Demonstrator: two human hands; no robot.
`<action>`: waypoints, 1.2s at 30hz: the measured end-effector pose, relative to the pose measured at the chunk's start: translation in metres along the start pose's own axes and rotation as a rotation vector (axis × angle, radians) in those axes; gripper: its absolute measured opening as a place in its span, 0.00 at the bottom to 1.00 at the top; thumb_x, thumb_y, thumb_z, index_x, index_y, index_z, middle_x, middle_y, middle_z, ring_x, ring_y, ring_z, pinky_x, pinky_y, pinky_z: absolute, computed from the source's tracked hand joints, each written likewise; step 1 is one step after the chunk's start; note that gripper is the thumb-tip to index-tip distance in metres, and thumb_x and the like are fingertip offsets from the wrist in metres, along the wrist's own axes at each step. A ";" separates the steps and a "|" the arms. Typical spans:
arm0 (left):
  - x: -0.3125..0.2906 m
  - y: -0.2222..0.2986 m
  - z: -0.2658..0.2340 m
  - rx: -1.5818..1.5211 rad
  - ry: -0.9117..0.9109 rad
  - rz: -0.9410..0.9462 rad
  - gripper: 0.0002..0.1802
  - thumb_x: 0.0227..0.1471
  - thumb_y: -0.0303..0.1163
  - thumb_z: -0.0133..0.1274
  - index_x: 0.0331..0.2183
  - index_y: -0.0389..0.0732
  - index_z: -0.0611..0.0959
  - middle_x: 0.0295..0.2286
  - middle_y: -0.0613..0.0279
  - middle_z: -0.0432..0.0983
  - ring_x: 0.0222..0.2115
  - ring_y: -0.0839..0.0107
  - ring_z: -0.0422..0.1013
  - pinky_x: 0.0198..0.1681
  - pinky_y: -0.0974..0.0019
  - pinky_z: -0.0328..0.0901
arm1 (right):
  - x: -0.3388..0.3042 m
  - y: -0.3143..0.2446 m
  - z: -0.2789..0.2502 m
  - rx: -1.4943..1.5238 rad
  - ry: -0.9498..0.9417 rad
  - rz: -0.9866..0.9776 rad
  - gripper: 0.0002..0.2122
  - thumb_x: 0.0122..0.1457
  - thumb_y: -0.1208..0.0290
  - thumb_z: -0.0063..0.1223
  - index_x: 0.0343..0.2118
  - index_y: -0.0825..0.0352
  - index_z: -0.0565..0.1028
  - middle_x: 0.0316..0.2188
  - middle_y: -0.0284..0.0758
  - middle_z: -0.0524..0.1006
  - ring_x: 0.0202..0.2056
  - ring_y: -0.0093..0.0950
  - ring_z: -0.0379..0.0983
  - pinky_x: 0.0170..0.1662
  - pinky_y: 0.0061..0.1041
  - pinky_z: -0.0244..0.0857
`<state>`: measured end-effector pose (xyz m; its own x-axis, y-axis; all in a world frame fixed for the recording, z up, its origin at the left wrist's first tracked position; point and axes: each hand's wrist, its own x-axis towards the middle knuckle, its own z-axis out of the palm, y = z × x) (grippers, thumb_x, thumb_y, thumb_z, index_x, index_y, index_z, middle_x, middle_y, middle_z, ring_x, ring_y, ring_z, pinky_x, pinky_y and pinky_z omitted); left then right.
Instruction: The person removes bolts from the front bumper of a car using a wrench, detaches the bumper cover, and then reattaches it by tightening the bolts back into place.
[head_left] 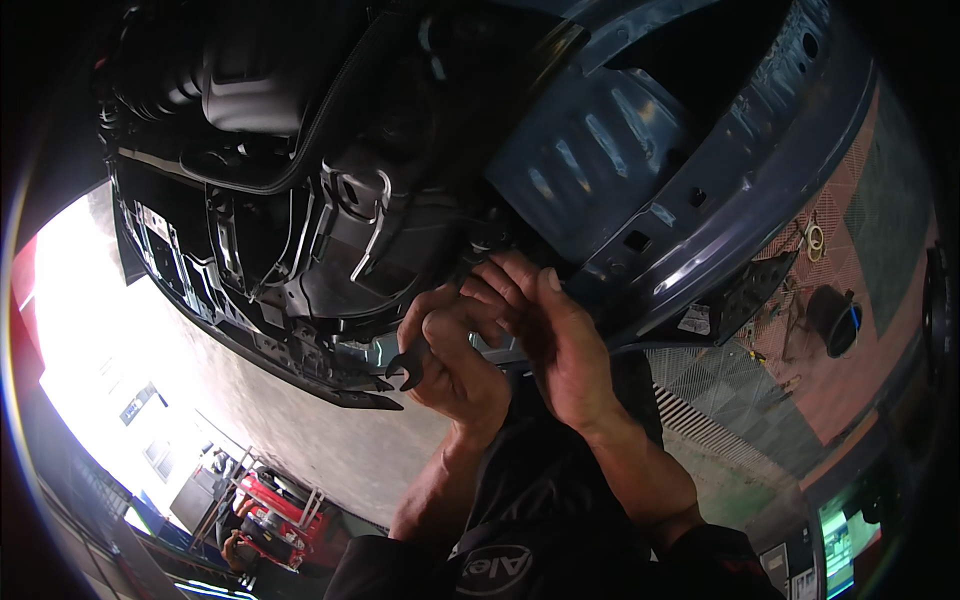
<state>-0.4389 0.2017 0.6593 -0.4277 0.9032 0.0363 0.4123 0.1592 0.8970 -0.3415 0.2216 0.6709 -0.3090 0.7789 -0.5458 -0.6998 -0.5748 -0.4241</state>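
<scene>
My left hand (455,365) is closed round a dark open-ended wrench (404,372). The wrench's forked jaw sticks out on the left side of the fist, while the rest of it is hidden in the fingers. Close against it on the right is my right hand (570,365), thumb raised apart and fingers bent toward the dark gap at the car's front corner. I see nothing held in it, though its fingertips are partly hidden. Both hands are between the black front-end parts (350,220) and the blue-grey fender edge (690,265).
A black engine cover (250,90) lies in the bay at upper left. At right, a dark trim panel (715,310), a black container (833,320) and a tape roll (814,242) rest on the grated floor. Farther off at lower left stands a red machine (280,520) beside a person.
</scene>
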 end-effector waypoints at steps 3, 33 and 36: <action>0.006 0.012 0.000 -0.093 0.112 -0.210 0.28 0.76 0.45 0.29 0.41 0.31 0.76 0.21 0.61 0.78 0.18 0.79 0.68 0.25 0.74 0.63 | 0.000 0.001 0.000 0.008 0.008 0.005 0.36 0.76 0.45 0.28 0.69 0.78 0.58 0.67 0.49 0.66 0.68 0.41 0.63 0.70 0.40 0.51; 0.092 -0.011 -0.107 -1.195 -0.218 -0.468 0.26 0.74 0.47 0.33 0.35 0.38 0.76 0.29 0.54 0.68 0.35 0.61 0.68 0.43 0.55 0.66 | 0.029 0.030 0.062 -0.094 0.689 -0.152 0.16 0.68 0.66 0.58 0.45 0.78 0.79 0.29 0.37 0.84 0.18 0.17 0.73 0.22 0.17 0.67; 0.082 -0.008 -0.106 -0.996 -0.401 -0.302 0.27 0.75 0.47 0.31 0.37 0.36 0.76 0.33 0.53 0.70 0.41 0.56 0.71 0.48 0.49 0.67 | 0.029 0.033 0.058 -0.113 0.668 -0.198 0.15 0.67 0.66 0.60 0.43 0.77 0.79 0.26 0.35 0.83 0.17 0.15 0.70 0.19 0.16 0.62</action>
<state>-0.5620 0.2322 0.7021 -0.0365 0.9732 -0.2269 -0.5710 0.1660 0.8040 -0.4109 0.2397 0.6827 0.3039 0.5713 -0.7624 -0.6197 -0.4892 -0.6137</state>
